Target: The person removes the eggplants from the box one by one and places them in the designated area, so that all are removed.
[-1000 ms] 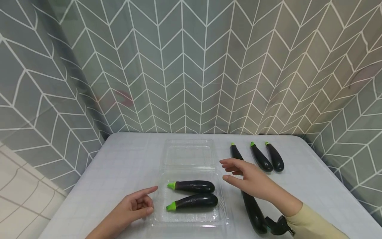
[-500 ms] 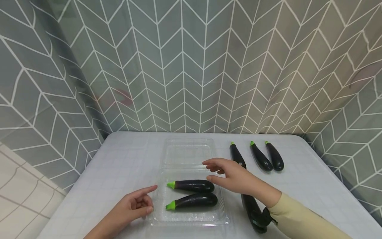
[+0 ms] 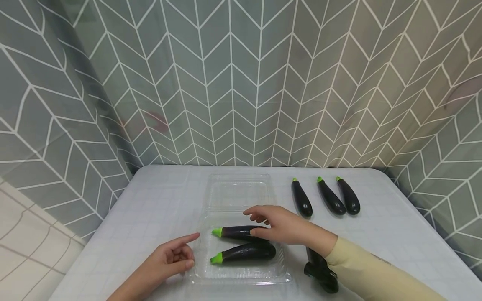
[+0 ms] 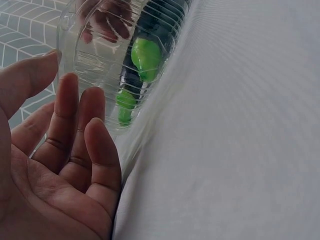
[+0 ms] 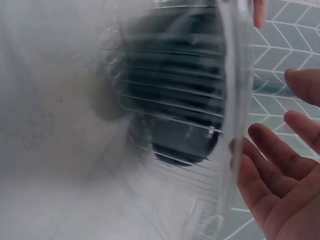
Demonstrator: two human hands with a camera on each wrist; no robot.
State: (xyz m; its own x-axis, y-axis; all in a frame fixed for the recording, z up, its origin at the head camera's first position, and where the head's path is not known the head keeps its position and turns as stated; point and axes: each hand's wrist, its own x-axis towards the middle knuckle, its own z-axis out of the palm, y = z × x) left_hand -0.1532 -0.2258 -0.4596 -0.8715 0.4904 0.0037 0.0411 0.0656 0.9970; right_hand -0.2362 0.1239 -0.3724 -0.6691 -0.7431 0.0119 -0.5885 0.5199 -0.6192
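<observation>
A clear plastic clamshell box (image 3: 241, 281) lies open on the table, its lid (image 3: 241, 184) folded back. Inside are two eggplants with green stem ends: the far eggplant (image 3: 235, 232), partly covered by my right hand, and the near eggplant (image 3: 248, 253). My left hand (image 3: 171, 260) is by the box's left rim, index finger extended, the others loosely curled, nothing in them. In the left wrist view its fingertips are close to the box wall (image 4: 75, 60). My right hand (image 3: 278, 225) is over the box's right side with relaxed fingers, holding nothing.
Three more eggplants lie at the back right: the left one (image 3: 302, 200), the middle one (image 3: 331, 197) and the right one (image 3: 348, 196). Another eggplant (image 3: 331, 286) lies right of the box, partly behind my right sleeve and a black wrist device. Patterned curtain (image 3: 241, 83) surrounds the table.
My right hand has moved left from beside the box to over its right side, above the far eggplant. The left hand and the eggplants have stayed in place.
</observation>
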